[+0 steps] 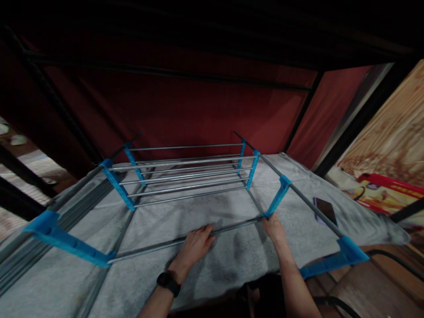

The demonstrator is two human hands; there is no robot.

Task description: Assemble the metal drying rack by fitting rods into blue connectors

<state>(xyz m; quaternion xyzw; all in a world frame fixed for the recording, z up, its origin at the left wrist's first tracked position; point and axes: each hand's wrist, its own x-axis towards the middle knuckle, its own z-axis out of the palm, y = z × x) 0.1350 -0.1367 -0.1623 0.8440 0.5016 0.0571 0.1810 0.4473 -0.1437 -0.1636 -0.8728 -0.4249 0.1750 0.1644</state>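
While the left hand (198, 242) lies over the middle of the near rod (149, 249) with its fingers curled around it, the right hand (274, 227) is closed about the joint where that rod meets the foot of the right bracket (278, 198). Its fingertips are partly hidden, so one cannot tell whether they pinch the rod, the blue plastic or both. To seat this joint well, the person would probably do best to steady the rod with the left hand, keep it in line with the socket and press evenly with the right, without twisting the bracket. Pushing hard at one end could, as a judgement, work the other end loose, so the left bracket (76, 247) deserves a check too.

The near rod crosses in front of the person, passing beneath the left palm, its left end at the foot of the left bracket and its right end at the right hand. Just beyond both hands, the far tiers of metal rods (185, 191) span between more blue brackets. A long side rail (311, 205) slopes past the right hand, through the top of the right bracket. Farther out, a bundle of loose tubes (76, 212) lies at the left on the grey sheet (228, 260), while a phone (325, 211) lies to the right, beyond the side rail.
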